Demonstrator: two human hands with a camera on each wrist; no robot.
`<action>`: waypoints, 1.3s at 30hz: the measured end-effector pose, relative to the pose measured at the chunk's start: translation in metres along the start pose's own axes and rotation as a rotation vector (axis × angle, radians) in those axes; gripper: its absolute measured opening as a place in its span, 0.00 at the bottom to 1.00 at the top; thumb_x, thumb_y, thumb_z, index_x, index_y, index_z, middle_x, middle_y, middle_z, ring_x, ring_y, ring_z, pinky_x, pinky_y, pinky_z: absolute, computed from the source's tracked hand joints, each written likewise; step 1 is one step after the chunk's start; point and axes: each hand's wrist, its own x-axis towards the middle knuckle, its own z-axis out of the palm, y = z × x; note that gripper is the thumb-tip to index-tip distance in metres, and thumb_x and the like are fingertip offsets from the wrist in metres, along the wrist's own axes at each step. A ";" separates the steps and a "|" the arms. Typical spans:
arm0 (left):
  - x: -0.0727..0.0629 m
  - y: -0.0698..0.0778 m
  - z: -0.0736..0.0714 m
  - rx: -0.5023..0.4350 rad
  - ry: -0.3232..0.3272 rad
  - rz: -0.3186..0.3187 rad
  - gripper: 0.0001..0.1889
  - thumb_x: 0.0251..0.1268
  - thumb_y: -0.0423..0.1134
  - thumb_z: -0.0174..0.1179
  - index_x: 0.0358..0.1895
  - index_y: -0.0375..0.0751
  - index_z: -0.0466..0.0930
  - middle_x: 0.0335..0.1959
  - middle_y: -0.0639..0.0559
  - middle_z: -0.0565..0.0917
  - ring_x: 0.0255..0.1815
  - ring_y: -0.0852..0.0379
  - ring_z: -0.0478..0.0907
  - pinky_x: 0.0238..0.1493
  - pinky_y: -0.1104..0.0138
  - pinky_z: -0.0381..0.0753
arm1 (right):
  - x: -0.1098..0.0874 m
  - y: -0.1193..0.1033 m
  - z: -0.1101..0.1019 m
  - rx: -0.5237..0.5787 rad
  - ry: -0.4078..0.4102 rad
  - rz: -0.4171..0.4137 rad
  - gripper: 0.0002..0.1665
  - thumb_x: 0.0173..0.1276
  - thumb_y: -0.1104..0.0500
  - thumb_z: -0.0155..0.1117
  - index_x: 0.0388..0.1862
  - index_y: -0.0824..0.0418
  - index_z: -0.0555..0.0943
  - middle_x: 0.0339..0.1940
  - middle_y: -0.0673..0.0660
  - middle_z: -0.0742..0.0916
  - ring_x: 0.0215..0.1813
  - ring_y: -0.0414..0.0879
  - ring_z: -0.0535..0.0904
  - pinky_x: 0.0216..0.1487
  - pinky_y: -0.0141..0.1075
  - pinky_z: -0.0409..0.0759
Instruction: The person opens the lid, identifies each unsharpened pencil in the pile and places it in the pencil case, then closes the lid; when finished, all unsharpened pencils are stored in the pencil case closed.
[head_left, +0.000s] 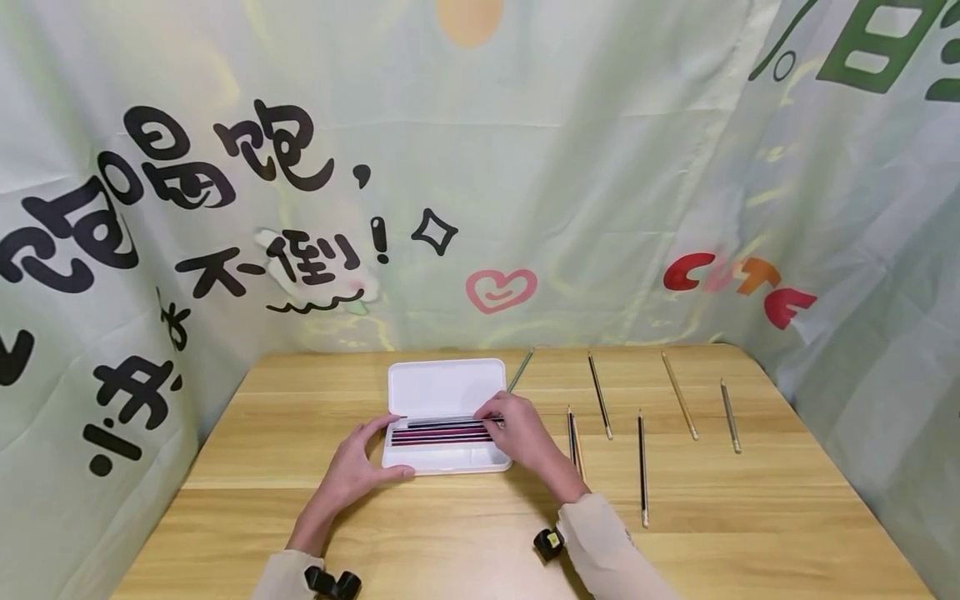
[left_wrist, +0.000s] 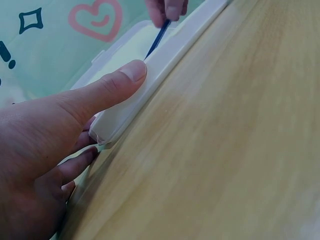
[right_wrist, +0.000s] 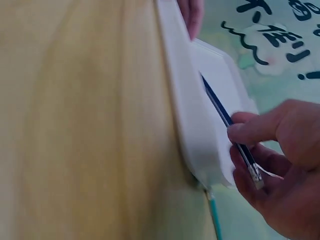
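A white pencil case [head_left: 447, 462] lies on the wooden table with its lid [head_left: 447, 385] folded back. Several dark and reddish pencils [head_left: 438, 437] lie lengthwise inside. My left hand [head_left: 352, 467] grips the case's left end, thumb on the front wall and fingers round the far side. At the right end, my right hand [head_left: 519, 431] pinches a dark pencil [right_wrist: 217, 103] between thumb and fingers, near its metal eraser end. This pencil slants down over the open case in the right wrist view, its far end hidden behind the front wall.
A green pencil [head_left: 521, 369] lies by the lid's right side. Further right are black pencils [head_left: 600, 396], a tan pencil [head_left: 679, 396], a grey pencil [head_left: 731, 417] and a close pair [head_left: 574, 437] beside my right wrist. A printed curtain [head_left: 585, 208] hangs behind the table.
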 end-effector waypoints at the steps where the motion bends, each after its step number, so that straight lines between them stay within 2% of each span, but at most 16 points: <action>1: 0.000 0.000 0.000 0.000 0.002 0.001 0.48 0.37 0.61 0.84 0.70 0.61 0.75 0.67 0.36 0.75 0.67 0.34 0.71 0.63 0.34 0.67 | 0.001 0.000 0.003 -0.009 0.009 0.003 0.10 0.60 0.76 0.70 0.36 0.64 0.90 0.36 0.54 0.88 0.42 0.50 0.84 0.48 0.44 0.83; 6: -0.001 -0.003 0.000 -0.001 0.004 0.002 0.48 0.37 0.62 0.84 0.70 0.60 0.75 0.67 0.39 0.76 0.66 0.36 0.71 0.64 0.35 0.67 | 0.005 -0.002 0.018 -0.032 0.023 0.025 0.10 0.60 0.74 0.71 0.35 0.62 0.90 0.36 0.53 0.90 0.44 0.52 0.84 0.53 0.49 0.81; 10: -0.003 -0.004 0.000 0.002 0.001 -0.003 0.49 0.37 0.62 0.83 0.70 0.61 0.75 0.66 0.41 0.77 0.65 0.38 0.72 0.65 0.36 0.67 | 0.006 -0.003 0.025 -0.050 0.019 0.038 0.09 0.61 0.73 0.72 0.35 0.60 0.90 0.36 0.52 0.90 0.44 0.50 0.83 0.53 0.48 0.80; 15: -0.002 -0.005 0.000 0.006 0.006 0.000 0.49 0.37 0.62 0.84 0.70 0.61 0.74 0.67 0.41 0.76 0.65 0.38 0.72 0.65 0.36 0.67 | 0.008 -0.003 0.028 -0.051 0.027 0.041 0.10 0.61 0.73 0.72 0.35 0.60 0.90 0.36 0.52 0.90 0.43 0.50 0.82 0.51 0.47 0.81; 19: -0.001 -0.004 0.001 0.019 0.019 0.022 0.49 0.38 0.61 0.84 0.70 0.58 0.75 0.66 0.38 0.77 0.65 0.36 0.73 0.63 0.35 0.69 | 0.007 0.000 0.023 0.014 0.047 0.052 0.10 0.61 0.74 0.71 0.37 0.62 0.89 0.37 0.54 0.89 0.43 0.49 0.83 0.49 0.44 0.83; 22: 0.000 -0.004 0.001 0.024 0.025 0.035 0.49 0.38 0.61 0.83 0.70 0.58 0.75 0.66 0.37 0.77 0.65 0.34 0.73 0.62 0.34 0.69 | 0.007 0.005 0.015 0.099 0.114 0.086 0.10 0.62 0.74 0.71 0.40 0.64 0.89 0.39 0.55 0.89 0.42 0.48 0.84 0.43 0.39 0.84; 27: 0.001 -0.005 0.001 0.025 0.014 0.022 0.49 0.37 0.63 0.83 0.70 0.61 0.74 0.68 0.39 0.76 0.66 0.35 0.72 0.64 0.34 0.68 | 0.010 0.019 -0.001 0.234 0.318 0.185 0.11 0.64 0.74 0.69 0.45 0.66 0.87 0.41 0.59 0.89 0.41 0.52 0.84 0.36 0.34 0.82; 29: 0.002 -0.006 0.001 0.023 0.012 0.018 0.49 0.37 0.63 0.83 0.70 0.62 0.74 0.68 0.40 0.76 0.67 0.35 0.71 0.64 0.34 0.67 | 0.011 0.025 -0.006 0.267 0.380 0.242 0.11 0.66 0.73 0.68 0.47 0.68 0.87 0.41 0.60 0.89 0.42 0.54 0.85 0.37 0.33 0.81; 31: 0.002 -0.005 0.001 0.019 0.011 0.019 0.49 0.37 0.63 0.83 0.70 0.62 0.75 0.68 0.40 0.76 0.67 0.35 0.71 0.64 0.34 0.67 | 0.012 0.031 -0.009 0.304 0.404 0.306 0.12 0.67 0.71 0.67 0.49 0.69 0.86 0.41 0.61 0.89 0.43 0.54 0.85 0.40 0.32 0.82; 35: 0.001 -0.005 0.001 0.012 0.010 0.016 0.49 0.37 0.63 0.83 0.70 0.62 0.75 0.68 0.41 0.76 0.68 0.35 0.71 0.64 0.34 0.67 | 0.013 0.036 -0.010 0.405 0.339 0.419 0.14 0.73 0.68 0.65 0.55 0.70 0.85 0.45 0.63 0.88 0.47 0.54 0.84 0.44 0.30 0.81; 39: 0.001 -0.005 0.001 0.005 0.010 0.017 0.49 0.37 0.63 0.83 0.70 0.61 0.74 0.69 0.43 0.76 0.68 0.36 0.70 0.65 0.34 0.66 | 0.012 0.034 -0.010 0.527 0.271 0.471 0.14 0.78 0.63 0.61 0.57 0.70 0.83 0.48 0.66 0.87 0.49 0.57 0.83 0.45 0.36 0.82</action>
